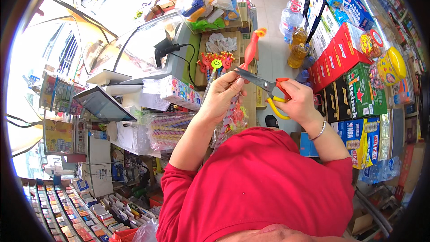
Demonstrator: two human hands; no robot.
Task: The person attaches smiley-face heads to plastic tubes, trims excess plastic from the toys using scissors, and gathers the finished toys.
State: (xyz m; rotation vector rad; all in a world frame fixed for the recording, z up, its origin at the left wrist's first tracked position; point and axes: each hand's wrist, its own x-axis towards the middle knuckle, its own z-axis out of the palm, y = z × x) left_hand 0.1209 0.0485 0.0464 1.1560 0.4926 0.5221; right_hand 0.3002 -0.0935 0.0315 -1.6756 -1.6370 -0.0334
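Observation:
My left hand (223, 95) is closed on a slim red toy (251, 50), bottle-shaped with an orange tip, which points up and away. A purple-and-white striped stick (231, 113) runs down below the same hand; whether it joins the red toy is hidden by the fingers. My right hand (299, 102) grips scissors (259, 80) with one red and one yellow handle loop. Their dark blades reach left to the toy's lower end, close by my left fingertips. Beyond the hands, several smiley-face toys (217, 63) in red and yellow-green lie in a cardboard box (237, 38).
Bagged striped sticks (169, 131) lie left of my left arm, beside a patterned box (180, 92). A black scanner (165, 48) stands on the counter. A clear bin (208, 26) of toys sits beyond. Stacked drink cartons (338, 58) and oil bottles (297, 55) line the right.

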